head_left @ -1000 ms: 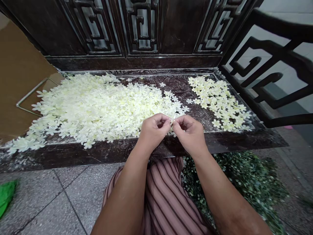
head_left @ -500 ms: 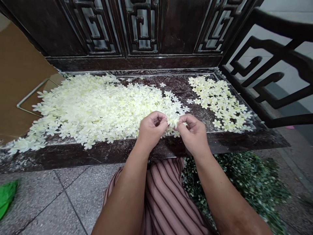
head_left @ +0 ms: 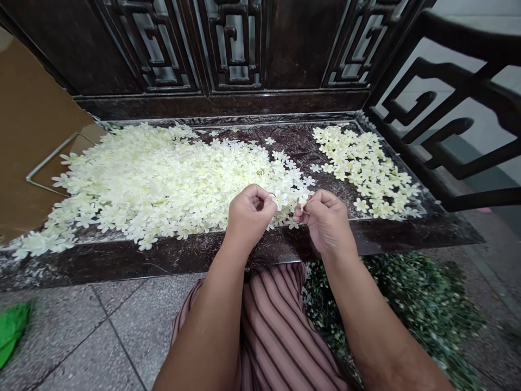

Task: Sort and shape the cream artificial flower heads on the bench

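Observation:
My left hand (head_left: 251, 212) is closed in a pinch on a white artificial flower (head_left: 279, 201), just above the front edge of the bench. A short gap to the right, my right hand (head_left: 325, 217) pinches another small white flower (head_left: 303, 200) between thumb and fingers. Behind and left of both hands spreads a large heap of loose white flowers (head_left: 163, 174) with pale yellow centres. On the bench's right side lies a smaller, thinner patch of the same flowers (head_left: 366, 168).
Dark carved wood forms the bench (head_left: 293, 136), its backrest (head_left: 301, 49) and its right armrest (head_left: 459, 108). A brown cardboard piece (head_left: 32, 136) with a bent wire handle (head_left: 44, 160) stands at left. Green foliage (head_left: 415, 309) lies on the floor at right; something green (head_left: 12, 328) lies at left.
My hands have moved slightly apart, the right one shifting right and turning. Each now shows a separate flower at its fingertips, where before they met at one cluster.

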Motion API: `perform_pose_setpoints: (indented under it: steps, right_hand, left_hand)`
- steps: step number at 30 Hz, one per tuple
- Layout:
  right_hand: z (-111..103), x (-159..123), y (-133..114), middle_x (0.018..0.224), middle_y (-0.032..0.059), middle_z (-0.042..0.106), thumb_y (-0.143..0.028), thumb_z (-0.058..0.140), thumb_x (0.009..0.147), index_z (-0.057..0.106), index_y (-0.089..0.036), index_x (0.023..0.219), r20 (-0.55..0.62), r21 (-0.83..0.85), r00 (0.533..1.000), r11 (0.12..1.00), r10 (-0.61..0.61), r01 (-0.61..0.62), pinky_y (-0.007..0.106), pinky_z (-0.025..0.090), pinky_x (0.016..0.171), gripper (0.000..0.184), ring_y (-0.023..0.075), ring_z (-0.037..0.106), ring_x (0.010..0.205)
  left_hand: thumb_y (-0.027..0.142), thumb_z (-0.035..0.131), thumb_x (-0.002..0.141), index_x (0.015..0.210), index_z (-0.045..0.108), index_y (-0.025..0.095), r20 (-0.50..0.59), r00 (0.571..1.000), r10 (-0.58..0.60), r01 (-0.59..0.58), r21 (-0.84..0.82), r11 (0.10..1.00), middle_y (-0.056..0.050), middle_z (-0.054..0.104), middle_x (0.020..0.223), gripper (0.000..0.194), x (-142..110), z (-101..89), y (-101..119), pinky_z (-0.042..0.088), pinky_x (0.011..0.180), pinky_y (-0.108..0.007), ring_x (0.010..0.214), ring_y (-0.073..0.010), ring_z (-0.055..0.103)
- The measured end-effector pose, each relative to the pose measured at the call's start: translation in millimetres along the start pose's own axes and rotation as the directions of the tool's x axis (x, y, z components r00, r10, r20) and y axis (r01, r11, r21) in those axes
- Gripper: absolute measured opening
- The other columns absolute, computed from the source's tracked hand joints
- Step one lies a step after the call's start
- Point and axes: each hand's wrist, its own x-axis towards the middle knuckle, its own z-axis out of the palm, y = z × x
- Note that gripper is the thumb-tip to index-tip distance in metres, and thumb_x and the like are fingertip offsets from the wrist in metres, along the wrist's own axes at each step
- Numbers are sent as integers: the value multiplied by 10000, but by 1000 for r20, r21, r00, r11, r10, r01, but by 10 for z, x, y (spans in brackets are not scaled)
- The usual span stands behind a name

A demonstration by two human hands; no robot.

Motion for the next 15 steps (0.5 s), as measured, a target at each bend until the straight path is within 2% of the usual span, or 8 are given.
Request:
perform_pose_setpoints:
  steps: [4, 8, 11, 15]
  right_hand:
    - [-21, 29, 51, 425, -85, 455, -90, 579, 523, 426, -192, 504, -32, -7, 999, 1000, -9, 9, 184, 368, 386, 185, 56, 437, 384]
    - [-54, 19, 103, 465, -99, 446, -95, 541, 586, 527, -202, 667, -20, -86, 998, 995, -53, 51, 188, 345, 396, 134, 49, 401, 376]
    - [-52, -18, 106, 458, -77, 444, -110, 484, 624, 563, -188, 621, 35, -180, 998, 982, -47, 53, 192, 327, 405, 111, 52, 401, 391]
    - [-9, -51, 89, 461, -47, 480, -184, 491, 650, 598, -175, 589, 70, -214, 997, 977, 42, -27, 212, 351, 420, 123, 74, 430, 418]
  left_hand:
    - [143, 543, 625, 592, 498, 179, -9, 1000, 28, -27, 84, 996, 42, 494, 514, 67, -8, 10, -19, 336, 440, -177, 477, -63, 449]
    - [155, 537, 650, 615, 513, 183, -36, 994, 101, -93, 185, 978, 39, 520, 520, 51, -1, 9, -84, 368, 456, -184, 485, -72, 486]
    - [166, 529, 678, 645, 532, 183, -47, 977, 208, -185, 291, 939, 31, 566, 550, 38, -5, 16, -131, 404, 480, -197, 495, -81, 521]
    - [146, 504, 719, 685, 563, 177, 12, 921, 389, -361, 402, 842, -23, 677, 731, 75, -39, 57, -135, 482, 582, -237, 596, -107, 599]
